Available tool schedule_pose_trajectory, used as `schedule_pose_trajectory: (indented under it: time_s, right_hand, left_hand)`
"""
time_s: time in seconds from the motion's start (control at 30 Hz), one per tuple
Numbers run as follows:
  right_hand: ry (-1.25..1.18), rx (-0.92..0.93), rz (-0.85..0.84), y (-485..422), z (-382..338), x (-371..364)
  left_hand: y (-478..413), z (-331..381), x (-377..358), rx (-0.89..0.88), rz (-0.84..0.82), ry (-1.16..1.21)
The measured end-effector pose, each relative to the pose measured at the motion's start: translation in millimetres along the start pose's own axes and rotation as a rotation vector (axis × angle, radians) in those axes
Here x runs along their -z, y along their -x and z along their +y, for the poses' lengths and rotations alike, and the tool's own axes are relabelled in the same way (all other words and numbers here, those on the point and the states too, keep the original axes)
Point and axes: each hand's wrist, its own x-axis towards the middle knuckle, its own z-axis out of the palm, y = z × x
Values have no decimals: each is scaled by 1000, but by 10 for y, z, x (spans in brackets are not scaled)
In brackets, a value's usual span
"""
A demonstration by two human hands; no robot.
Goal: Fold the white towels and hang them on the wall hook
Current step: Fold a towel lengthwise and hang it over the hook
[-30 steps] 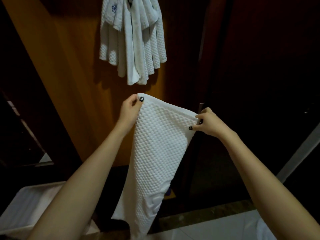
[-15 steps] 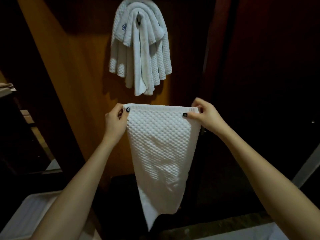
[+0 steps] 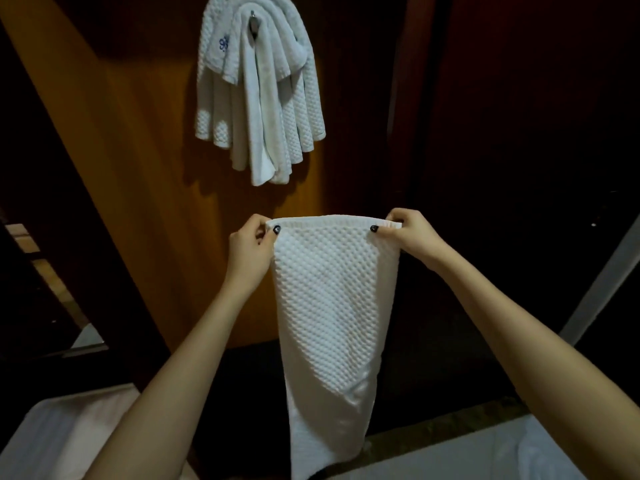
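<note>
Below the fingers and to their left lies a pale surface point(image 3: 52, 441), too dim to tell whether it is a tray. The left hand point(image 3: 251, 252) and right hand point(image 3: 412, 237) each pinch a top corner of the folded white towel point(image 3: 332, 306), which hangs straight down from the fingers with its long axis vertical. Above and beyond them, nearer the left hand, the wall hook point(image 3: 254, 21) already carries hung towels point(image 3: 277, 109).

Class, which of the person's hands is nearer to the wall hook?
Left. The left hand is almost straight below the hook; the right hand is below and well off to the right.
</note>
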Motion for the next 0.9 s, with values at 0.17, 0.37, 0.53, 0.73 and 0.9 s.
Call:
schedule_pose_trajectory:
  time_s: [0.17, 0.37, 0.53, 0.73, 0.9]
  right_hand:
    - [-360, 6, -280, 195, -4, 275]
    - [-758, 89, -525, 338, -66, 279]
    - [-710, 121, -644, 468, -265, 223]
    - [-695, 298, -523, 544, -584, 159]
    - [-663, 383, -323, 590, -679, -2]
  left_hand:
    - [-57, -87, 53, 224, -72, 571]
    - [-116, -35, 68, 318, -272, 935]
    - [-148, 133, 106, 358, -420, 1029]
    - [-126, 586, -67, 265, -552, 1032]
    - [-86, 790, -222, 275, -591, 1202]
